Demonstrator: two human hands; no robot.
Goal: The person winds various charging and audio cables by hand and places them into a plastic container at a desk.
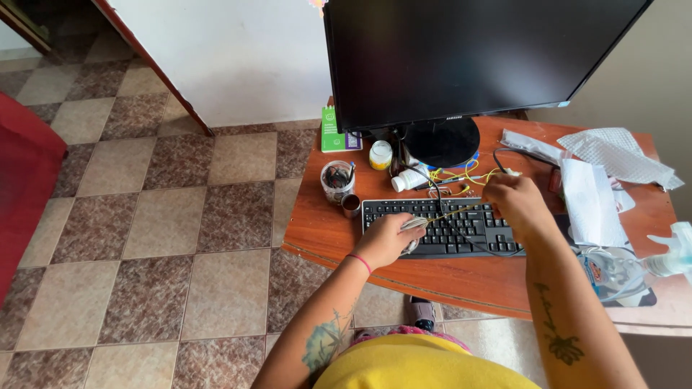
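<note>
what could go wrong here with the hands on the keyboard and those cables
1. The right hand lifts yellow and black cables that run past the small white bottle; a tug might tip it.
2. The left hand presses a crumpled cloth or wipe on the black keyboard; it could snag a keycap.
3. The spray bottle lies near the desk's front edge and may roll off.
</note>
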